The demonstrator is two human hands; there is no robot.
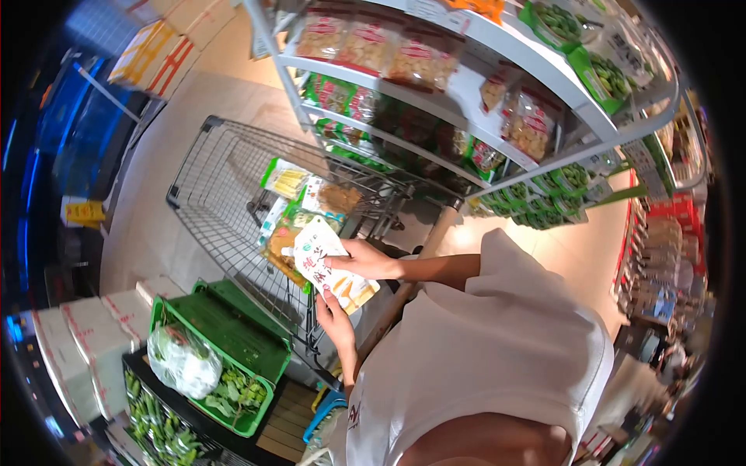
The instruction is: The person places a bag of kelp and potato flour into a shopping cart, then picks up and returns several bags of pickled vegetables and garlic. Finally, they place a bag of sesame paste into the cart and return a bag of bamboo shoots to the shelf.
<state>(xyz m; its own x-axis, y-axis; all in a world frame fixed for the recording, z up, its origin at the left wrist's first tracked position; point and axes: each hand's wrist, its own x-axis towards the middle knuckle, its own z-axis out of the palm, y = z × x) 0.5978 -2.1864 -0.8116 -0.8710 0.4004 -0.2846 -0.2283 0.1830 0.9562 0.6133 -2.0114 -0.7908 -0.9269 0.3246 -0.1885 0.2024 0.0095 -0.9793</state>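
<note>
I have a white snack packet [332, 268] held in both hands over the near end of the shopping cart [225, 210]. The real risk, as I judge it, is the packet slipping: it is a slick, floppy pouch gripped only at its edges, so if either hand loosens it could fold and drop onto the other packets [311, 206] already lying in the cart, or miss the basket and fall toward the green crate [225, 326] of vegetables below. The cart also stands close against the shelf rack [466, 116], so a wide swing of an elbow could knock bags hanging there.

My right hand [365, 262] comes in from the right with the forearm almost level, fingers curled over the packet's upper edge and thumb pressed against its face, pinching it. My left hand [336, 318] rises from below, wrist bent upward, fingers closed along the packet's lower corner with the thumb on top, likewise clamping it. The packet is tilted, its printed face turned up toward me. A clear bag of greens [184, 359] sits in the crate, well apart from my hands.
</note>
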